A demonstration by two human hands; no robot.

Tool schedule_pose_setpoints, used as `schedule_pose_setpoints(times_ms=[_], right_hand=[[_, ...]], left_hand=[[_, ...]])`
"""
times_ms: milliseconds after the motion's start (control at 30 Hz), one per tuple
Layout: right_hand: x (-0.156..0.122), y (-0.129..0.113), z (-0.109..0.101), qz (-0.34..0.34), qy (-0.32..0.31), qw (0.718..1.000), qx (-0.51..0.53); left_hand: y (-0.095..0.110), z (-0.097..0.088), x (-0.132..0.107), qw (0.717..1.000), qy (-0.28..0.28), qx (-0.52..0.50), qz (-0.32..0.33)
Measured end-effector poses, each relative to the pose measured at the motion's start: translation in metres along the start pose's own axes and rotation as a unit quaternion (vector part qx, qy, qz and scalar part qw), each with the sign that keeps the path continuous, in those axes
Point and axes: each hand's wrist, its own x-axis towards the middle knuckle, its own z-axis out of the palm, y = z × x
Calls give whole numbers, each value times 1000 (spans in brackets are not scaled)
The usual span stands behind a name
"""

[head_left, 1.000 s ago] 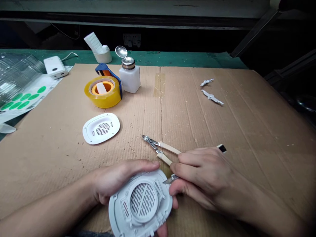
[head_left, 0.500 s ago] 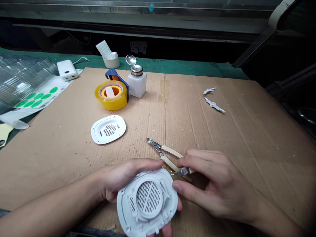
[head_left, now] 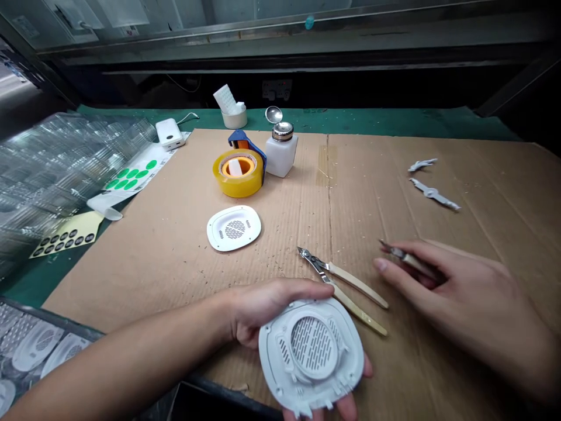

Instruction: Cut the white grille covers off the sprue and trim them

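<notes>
My left hand grips a white plastic speaker cover, thumb along its top edge and fingers beneath. The cover's ribbed inner face, with a round slotted grille, is turned up. My right hand, a little blurred, is closed around a small knife, its blade pointing left, away from the cover. Between the hands lie flush cutters with cream handles spread apart. A second white cover rests face up on the cardboard beyond my left hand.
A yellow tape roll in a blue dispenser stands beside a white pump bottle. Two thin white plastic pieces lie at right. Clear trays and sticker sheets sit left. More covers fill a bin at lower left.
My right hand has drawn the knife away from the cover's edge to the right. The cover stays in my left hand. The whole view has swung left, showing the bin.
</notes>
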Motion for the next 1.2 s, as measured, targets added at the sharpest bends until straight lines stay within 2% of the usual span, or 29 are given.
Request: schedule_pose_setpoints(times_ms=[67,167,467,767,1200], right_hand=[[5,9,2,8,23,999,-37],[8,15,4,7,41,998,-38],[4,7,-6,0,101,995,-19],[4,6,-5,-82,125,988,24],[2,4,-5,-59,142,988,11]], left_hand=[[1,1,0,1000,-3,4,8],[2,3,-2,1000,4,2,12],[5,1,-8,999,-5,-33,-2],[7,6,-13,999,-5,-48,11],[5,2,-15,999,-5,-42,19]])
